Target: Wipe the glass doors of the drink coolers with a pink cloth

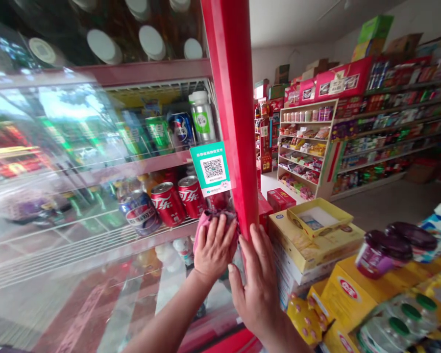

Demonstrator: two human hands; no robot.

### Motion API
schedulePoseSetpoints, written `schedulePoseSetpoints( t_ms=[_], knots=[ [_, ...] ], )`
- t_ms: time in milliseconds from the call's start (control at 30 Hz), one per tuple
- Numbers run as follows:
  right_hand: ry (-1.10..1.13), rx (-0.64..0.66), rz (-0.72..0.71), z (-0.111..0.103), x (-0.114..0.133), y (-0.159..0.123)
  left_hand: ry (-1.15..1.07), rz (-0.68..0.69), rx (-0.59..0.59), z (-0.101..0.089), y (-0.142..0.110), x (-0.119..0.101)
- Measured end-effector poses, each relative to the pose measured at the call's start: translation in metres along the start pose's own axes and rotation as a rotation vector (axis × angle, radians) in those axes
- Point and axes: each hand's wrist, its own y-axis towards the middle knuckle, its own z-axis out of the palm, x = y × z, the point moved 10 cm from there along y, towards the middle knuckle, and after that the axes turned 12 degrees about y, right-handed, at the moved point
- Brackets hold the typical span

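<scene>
My left hand (215,250) presses a pink cloth (201,230) against the glass door (132,274) of a drinks cooler, its fingers laid over the bunched fabric. Just above the cloth, a green payment sticker with a QR code (212,169) is stuck on the glass. My right hand (259,289) rests with fingers stretched out on the cooler's red door frame (238,127), holding nothing. Behind the glass, red cola cans (169,203) and a blue cola can (139,213) stand on a wire shelf.
Right of the frame, a yellow carton (312,245) bears an open tray (319,215). Nearer are yellow boxes (338,279), purple-lidded cups (384,250) and green-capped bottles (400,323). Stocked shelves (308,142) stand farther back. Street reflections blur the glass at left.
</scene>
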Motion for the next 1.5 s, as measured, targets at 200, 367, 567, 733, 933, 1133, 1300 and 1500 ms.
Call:
schedulePoseSetpoints(
  t_ms=[200, 367, 567, 733, 933, 1133, 1300, 1500],
  knots=[
    [0.012, 0.010, 0.024, -0.003, -0.002, -0.002, -0.017, 0.100, -0.005, -0.003, 0.013, 0.008],
    [0.035, 0.016, 0.026, -0.002, 0.005, -0.001, 0.017, 0.052, -0.008, -0.009, 0.109, 0.050],
    [0.038, 0.034, 0.046, -0.002, 0.009, -0.002, 0.003, -0.002, 0.019, -0.007, 0.126, 0.055],
    [0.008, 0.018, 0.032, -0.003, 0.009, -0.007, -0.041, 0.162, 0.003, -0.005, 0.055, 0.020],
    [0.008, 0.013, 0.019, -0.007, 0.011, -0.004, -0.044, 0.227, -0.035, -0.012, 0.042, 0.023],
    [0.030, 0.006, 0.009, -0.010, 0.018, 0.000, 0.003, 0.017, -0.043, -0.018, 0.143, 0.078],
    [0.042, 0.019, 0.018, -0.003, 0.021, -0.006, 0.015, -0.089, -0.028, -0.014, 0.138, 0.072],
    [0.052, 0.009, 0.008, 0.005, 0.014, -0.011, 0.029, 0.092, 0.001, -0.006, 0.020, 0.030]
  ],
)
